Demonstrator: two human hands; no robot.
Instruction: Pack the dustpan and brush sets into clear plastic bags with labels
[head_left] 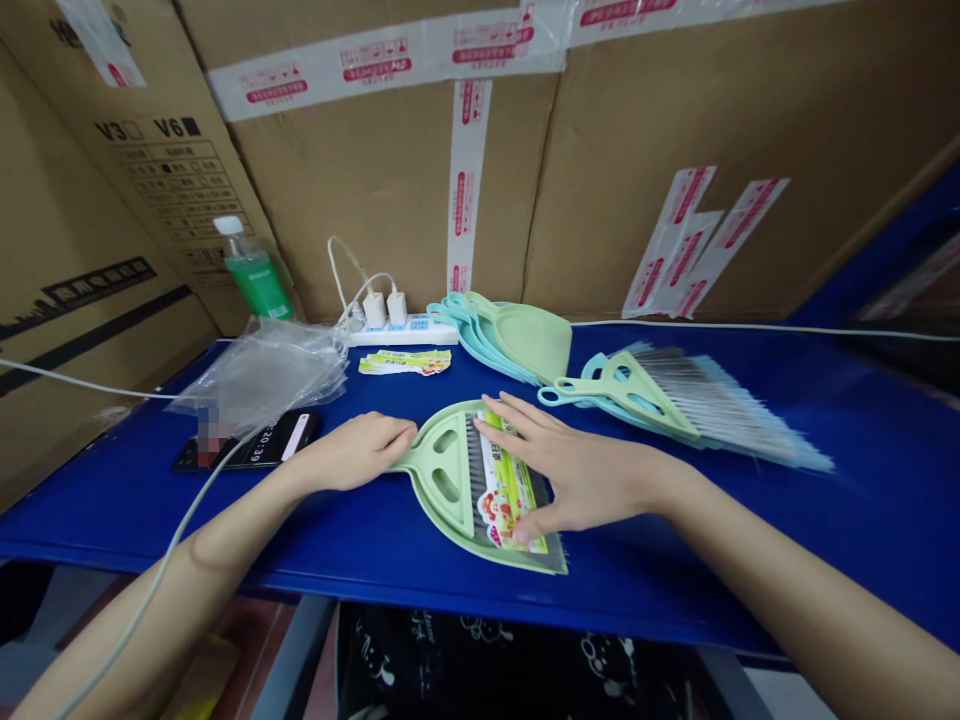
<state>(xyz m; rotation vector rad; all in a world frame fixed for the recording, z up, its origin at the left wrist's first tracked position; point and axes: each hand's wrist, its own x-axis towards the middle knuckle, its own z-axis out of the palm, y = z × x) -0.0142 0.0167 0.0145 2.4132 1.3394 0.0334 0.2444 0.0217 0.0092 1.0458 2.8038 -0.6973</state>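
A light green dustpan (442,478) lies on the blue table (750,540) with a small brush nested in it and a colourful paper label (504,492) across the bristles. My left hand (358,450) is closed round the dustpan's handle end. My right hand (571,465) lies flat, fingers spread, pressing on the label and the brush.
Behind stand a stack of blue and green dustpans (517,338) and a pile of small brushes (675,400). More labels (405,362) lie by a power strip (401,328). Clear plastic bags (262,375), a phone (251,443), a green bottle (255,270) and cardboard boxes (675,150) surround the table.
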